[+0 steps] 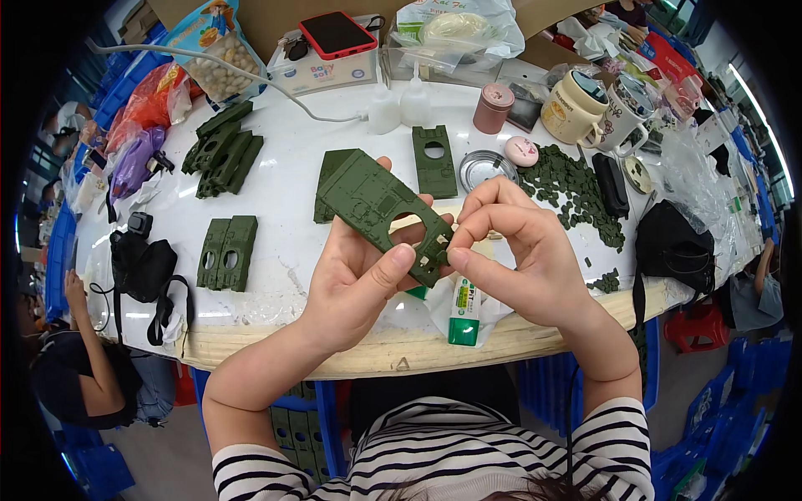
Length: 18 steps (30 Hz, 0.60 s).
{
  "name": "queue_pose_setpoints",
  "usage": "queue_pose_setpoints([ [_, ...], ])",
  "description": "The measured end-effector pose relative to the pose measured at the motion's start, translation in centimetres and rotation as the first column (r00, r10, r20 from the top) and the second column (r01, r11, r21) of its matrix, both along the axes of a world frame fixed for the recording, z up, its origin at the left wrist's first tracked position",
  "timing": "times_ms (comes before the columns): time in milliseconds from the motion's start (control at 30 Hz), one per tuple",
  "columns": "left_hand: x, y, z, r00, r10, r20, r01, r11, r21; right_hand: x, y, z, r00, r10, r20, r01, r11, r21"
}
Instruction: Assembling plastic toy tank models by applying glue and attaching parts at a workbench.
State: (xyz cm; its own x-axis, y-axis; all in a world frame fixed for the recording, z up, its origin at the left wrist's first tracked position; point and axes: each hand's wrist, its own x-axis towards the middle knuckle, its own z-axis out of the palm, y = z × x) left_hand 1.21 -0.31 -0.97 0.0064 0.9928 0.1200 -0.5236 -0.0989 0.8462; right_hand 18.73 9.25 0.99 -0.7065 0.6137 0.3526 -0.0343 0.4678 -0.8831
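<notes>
Spanning the left hand (349,282): a dark green, round-holed moulded panel (368,190).

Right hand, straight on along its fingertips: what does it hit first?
The green plastic part in the left hand, at its holed end. The right hand's fingertips look almost against it; depth leaves actual contact unclear.

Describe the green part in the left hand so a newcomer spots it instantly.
Find both forearms at the near edge of the white table. The left hand holds a dark-green panel with a round hole, the right hand at its nearer end. Unlike the paired panels lying at left, it's raised, with small pale pieces by its hole.
</notes>
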Motion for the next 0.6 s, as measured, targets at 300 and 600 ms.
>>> queue_pose_setpoints([
  [300,-0.1,0.1,0.0,0.999,-0.035,0.027,0.034,0.999,0.012,0.1,0.3,0.0,0.999,-0.025,-0.032,0.027,0.998,0.064],
  [600,-1.4,0.4,0.0,0.971,-0.241,0.002,0.24,0.964,-0.118,1.2,1.5,1.4,0.997,-0.04,-0.065,0.055,0.966,0.251],
])
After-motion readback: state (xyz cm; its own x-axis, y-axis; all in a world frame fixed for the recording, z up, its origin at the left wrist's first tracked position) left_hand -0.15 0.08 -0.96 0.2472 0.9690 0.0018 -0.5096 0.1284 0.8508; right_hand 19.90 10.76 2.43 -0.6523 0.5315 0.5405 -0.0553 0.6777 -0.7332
